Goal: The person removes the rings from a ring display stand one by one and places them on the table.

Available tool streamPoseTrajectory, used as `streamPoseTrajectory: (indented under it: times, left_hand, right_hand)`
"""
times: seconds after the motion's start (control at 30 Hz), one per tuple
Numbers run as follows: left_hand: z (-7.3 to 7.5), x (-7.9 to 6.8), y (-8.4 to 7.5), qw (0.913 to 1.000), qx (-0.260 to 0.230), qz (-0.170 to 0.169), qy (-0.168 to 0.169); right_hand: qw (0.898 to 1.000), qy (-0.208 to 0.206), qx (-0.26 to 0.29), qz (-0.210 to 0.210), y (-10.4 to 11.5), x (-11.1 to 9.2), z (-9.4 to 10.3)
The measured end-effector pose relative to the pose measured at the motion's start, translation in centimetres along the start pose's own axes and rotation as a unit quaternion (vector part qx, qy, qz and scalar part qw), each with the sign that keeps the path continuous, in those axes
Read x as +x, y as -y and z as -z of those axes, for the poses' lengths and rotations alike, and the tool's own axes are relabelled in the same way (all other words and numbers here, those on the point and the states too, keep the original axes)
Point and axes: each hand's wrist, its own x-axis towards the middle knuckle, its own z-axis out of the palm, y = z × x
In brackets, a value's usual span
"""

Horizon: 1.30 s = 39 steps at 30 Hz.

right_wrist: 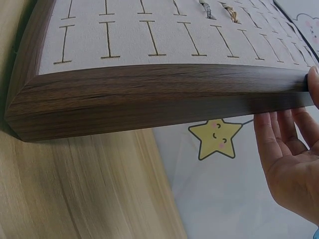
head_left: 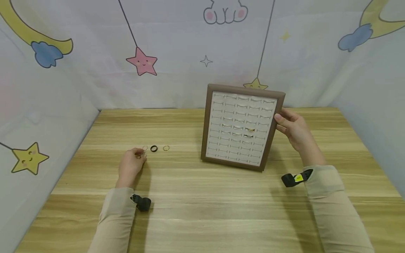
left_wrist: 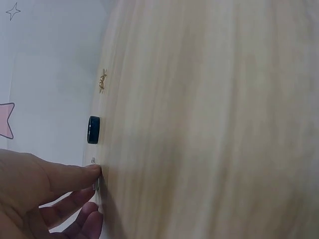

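Observation:
My left hand (head_left: 130, 166) is low at the table's left, with thumb and fingers around a thin silver ring (left_wrist: 95, 185) at the fingertips. Just beyond lies another thin pale ring (head_left: 145, 148). A black ring (head_left: 154, 148) and a slim gold ring (head_left: 166, 148) continue the row to the right. My right hand (head_left: 292, 128) grips the right edge of a brown-framed ring display board (head_left: 205, 130), thumb at the front and fingers behind. The board stands tilted back on the table. In its slotted white panel sit a gold ring (head_left: 250, 130) and a silver ring (head_left: 248, 136).
The wood-grain table (head_left: 196, 211) ends at a white cloth backdrop (head_left: 180, 42) printed with stars and moons. Cloth also hangs along both sides. A small black camera (head_left: 143, 204) is strapped to the left wrist and another camera (head_left: 288, 180) to the right.

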Motion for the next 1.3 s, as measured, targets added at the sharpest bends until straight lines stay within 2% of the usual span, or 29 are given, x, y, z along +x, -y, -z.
streamPoseTrajectory:
  times: [0.13,0.27,0.4,0.57,0.67,0.97,1.17,1.3]
  left_hand:
    - [0.0,0.0,-0.2,0.9999,0.001,0.0,-0.013]
    - [-0.3,-0.1,-1.1,0.9984,-0.006,-0.017,-0.055]
    - [-0.6,-0.2,-3.1,0.9947,-0.027,-0.04,-0.091]
    - [-1.1,-0.4,-6.5,0.9885,-0.08,-0.075,-0.104]
    - [-1.6,-0.5,-8.7,0.9825,-0.103,-0.107,-0.113]
    - [-3.5,-1.7,-14.5,0.9563,-0.101,-0.233,-0.146]
    - [-5.3,-3.3,-18.3,0.9435,-0.096,-0.291,-0.127]
    - [-7.0,-4.0,-20.0,0.933,-0.072,-0.335,-0.112]
  right_hand:
    - [1.0,0.002,-0.001,0.003,-0.1,0.1,0.0]
    - [1.0,0.001,-0.003,0.002,-0.2,0.1,0.0]
    - [1.0,-0.001,-0.015,-0.002,-0.1,0.1,0.0]
    - [1.0,0.001,-0.017,-0.002,-0.1,0.1,0.0]
    - [1.0,0.003,-0.019,-0.002,-0.1,0.1,0.0]
    - [1.0,0.007,-0.027,0.002,-0.1,0.1,0.0]
    - [1.0,0.004,-0.025,0.01,-0.3,0.1,0.1]
    - [1.0,0.002,-0.03,0.009,-0.3,0.1,0.1]
